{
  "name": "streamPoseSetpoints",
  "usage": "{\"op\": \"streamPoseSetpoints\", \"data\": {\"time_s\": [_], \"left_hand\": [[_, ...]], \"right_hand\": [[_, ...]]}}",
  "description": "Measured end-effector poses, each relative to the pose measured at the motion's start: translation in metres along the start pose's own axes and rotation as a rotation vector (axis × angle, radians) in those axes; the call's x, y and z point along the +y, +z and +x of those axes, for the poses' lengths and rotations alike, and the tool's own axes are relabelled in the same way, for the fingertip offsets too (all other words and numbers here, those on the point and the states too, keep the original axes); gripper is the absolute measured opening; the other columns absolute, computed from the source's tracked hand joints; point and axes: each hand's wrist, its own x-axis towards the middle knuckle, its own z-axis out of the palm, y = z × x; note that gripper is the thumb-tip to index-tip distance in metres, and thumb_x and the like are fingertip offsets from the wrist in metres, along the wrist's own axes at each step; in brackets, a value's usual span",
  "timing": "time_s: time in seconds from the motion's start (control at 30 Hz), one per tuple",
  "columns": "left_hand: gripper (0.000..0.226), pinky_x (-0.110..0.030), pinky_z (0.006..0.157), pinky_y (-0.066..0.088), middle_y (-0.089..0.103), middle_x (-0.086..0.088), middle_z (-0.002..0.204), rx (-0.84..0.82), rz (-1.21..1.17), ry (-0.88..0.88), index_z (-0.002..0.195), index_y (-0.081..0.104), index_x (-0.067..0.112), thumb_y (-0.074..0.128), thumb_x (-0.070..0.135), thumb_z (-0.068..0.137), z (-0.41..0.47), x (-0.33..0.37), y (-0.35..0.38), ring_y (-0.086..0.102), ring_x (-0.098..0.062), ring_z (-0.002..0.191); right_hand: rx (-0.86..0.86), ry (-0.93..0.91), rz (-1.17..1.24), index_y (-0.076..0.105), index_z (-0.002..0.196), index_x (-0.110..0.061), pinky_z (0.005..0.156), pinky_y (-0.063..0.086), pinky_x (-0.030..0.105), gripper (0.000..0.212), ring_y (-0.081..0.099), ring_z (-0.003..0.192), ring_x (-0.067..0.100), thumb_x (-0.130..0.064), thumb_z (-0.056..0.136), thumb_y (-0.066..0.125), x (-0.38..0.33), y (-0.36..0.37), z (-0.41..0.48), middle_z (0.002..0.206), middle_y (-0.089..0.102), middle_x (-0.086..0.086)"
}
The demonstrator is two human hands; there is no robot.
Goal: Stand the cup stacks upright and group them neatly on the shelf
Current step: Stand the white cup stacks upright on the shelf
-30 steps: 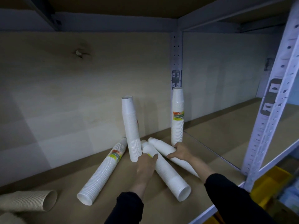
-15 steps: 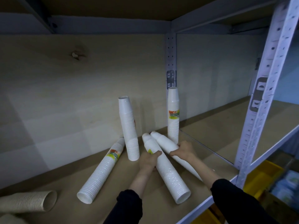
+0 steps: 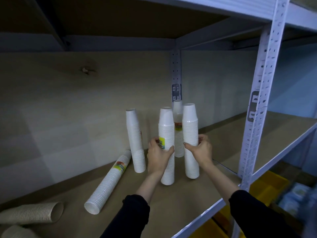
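Two white cup stacks held upright on the shelf board, one in each hand.

The left hand (image 3: 158, 155) wraps its fingers and thumb round the labelled cup stack (image 3: 166, 126) at mid-height, and the right hand (image 3: 201, 150) grips the plain cup stack (image 3: 190, 124) just beside it the same way. Both stand on the shelf board (image 3: 171, 206), near its front. Behind and between them stands a rear cup stack (image 3: 178, 146), close to the back panel. To the left, a leaning cup stack (image 3: 135, 140) is nearly upright. A fallen cup stack (image 3: 109, 181) lies on its side beside it. Brown paper cups (image 3: 32, 213) lie at the far left. A yellow bin (image 3: 267, 184) sits below.
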Motion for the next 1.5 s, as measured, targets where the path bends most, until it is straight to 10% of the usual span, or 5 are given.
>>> {"op": "streamPoseSetpoints", "data": {"time_s": [1.5], "left_hand": [[0.035,-0.031,0.090,0.045,0.059,-0.015,0.123,-0.065,0.202,-0.126,0.118,0.054,0.001,0.059,0.016,0.086,-0.046,-0.046,-0.053,0.057,-0.028,0.111]], "right_hand": [[-0.109,0.153,-0.089,0.057,0.114,0.008,0.092,0.045,0.035,0.041,0.057,0.109,0.035,-0.011,0.080,0.068,0.020,0.008,-0.089,0.117,0.060,0.025]]}}
